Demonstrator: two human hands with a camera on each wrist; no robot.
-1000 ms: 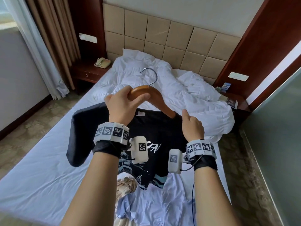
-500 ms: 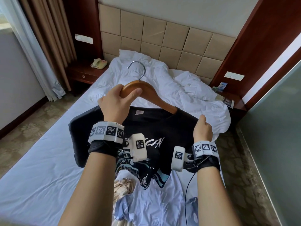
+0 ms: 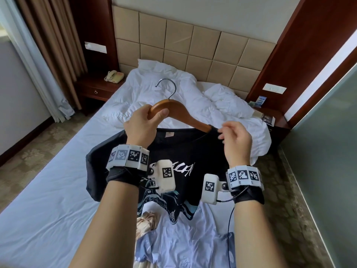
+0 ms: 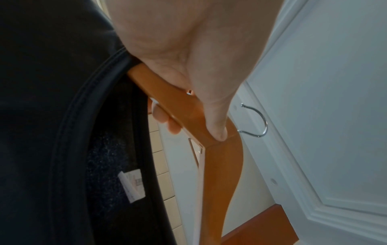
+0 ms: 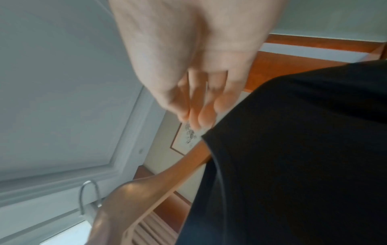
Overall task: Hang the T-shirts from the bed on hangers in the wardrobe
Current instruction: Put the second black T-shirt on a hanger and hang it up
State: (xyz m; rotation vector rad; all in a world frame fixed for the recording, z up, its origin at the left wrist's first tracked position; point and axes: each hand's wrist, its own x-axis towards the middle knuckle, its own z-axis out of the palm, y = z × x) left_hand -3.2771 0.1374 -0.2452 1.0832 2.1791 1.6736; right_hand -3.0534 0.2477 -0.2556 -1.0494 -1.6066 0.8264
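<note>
My left hand [image 3: 143, 124] grips the left arm of a wooden hanger [image 3: 168, 106] with a metal hook, held up over the bed. A black printed T-shirt [image 3: 185, 151] hangs from it, and the hanger's right arm runs into the collar. My right hand [image 3: 234, 138] hovers at the shirt's right shoulder, fingers loose and holding nothing. The left wrist view shows thumb and fingers of that hand [image 4: 188, 66] wrapped round the hanger [image 4: 220, 157] beside the shirt collar [image 4: 52, 116]. In the blurred right wrist view, straight fingers [image 5: 192, 102] lie by the black shirt's edge [image 5: 293, 149].
On the bed [image 3: 48, 190] below me lie a pale blue T-shirt [image 3: 185, 238] and a beige garment [image 3: 146, 219]. A crumpled white duvet [image 3: 222, 105] fills the head end. Nightstands flank the bed, the left with a phone [image 3: 114, 76]. A glass partition [image 3: 318, 161] stands on the right.
The right hand pulled the shirt's shoulder over the hanger's right end, then let go. The left hand has raised the hanger and shirt a little.
</note>
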